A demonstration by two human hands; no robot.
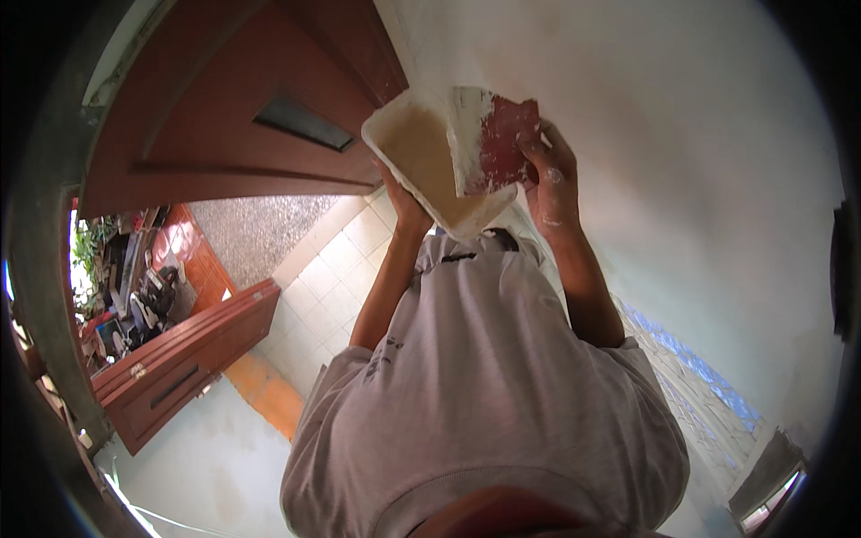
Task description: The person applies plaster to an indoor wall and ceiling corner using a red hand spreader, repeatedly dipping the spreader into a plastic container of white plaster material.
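My left hand (403, 197) is closed round the left side of a white, paste-crusted container (379, 134), whose inside looks beige. My right hand (551, 179) grips a flat red scraper (502, 139) with white paste smeared along its left edge, held over the container's right part. There are white smudges on my right thumb and wrist. Where the scraper's lower edge touches the container is hard to tell. Both hands are raised above my grey shirt, at the top middle of the view.
A red-brown door (206, 90) is at upper left and a white wall (700, 152) at right. Below left are a tiled floor (323, 296), another red-brown panel (179, 368) and a doorway onto a speckled surface (242, 224), with plants (85, 251) and cluttered objects beyond.
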